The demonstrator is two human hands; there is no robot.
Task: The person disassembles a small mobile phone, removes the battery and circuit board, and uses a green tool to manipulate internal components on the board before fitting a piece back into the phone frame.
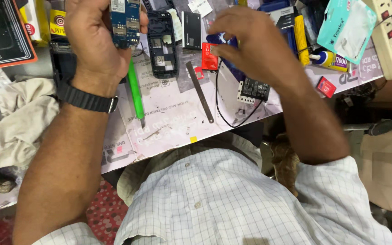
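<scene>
Cluttered workbench (169, 122), topped with a printed white mat, seen from above. Left hand (98, 41) closed around a blue circuit board (125, 20), held raised over the bench near the top edge of view; black watch band (87, 99) on that wrist. Green-handled screwdriver (135, 93) just below the hand, slanting down to the mat, upper end hidden behind the palm, so hard to tell whether held or merely lying there. Right hand (255, 43) curled over a small blue part (223, 38), fingertips pinching it, most of the part covered. Red card (209, 56) just beside those fingers on the mat. Black phone shell (162, 43) between the two hands, lying flat, insides up. Black battery (191, 31) close to its right. Metal strip (199, 93) slanting down the mat below the shell. Thin black wire (223, 113) looping from under the right hand to a small black module (253, 90) near the wrist. Yellow tube (301, 38), glue bottle (330, 59) and teal packet (348, 27) further right. Power strip (389, 38) at the far right edge. Crumpled cloth (19, 118) at the left. Checked shirt (223, 199) filling the lower view.
</scene>
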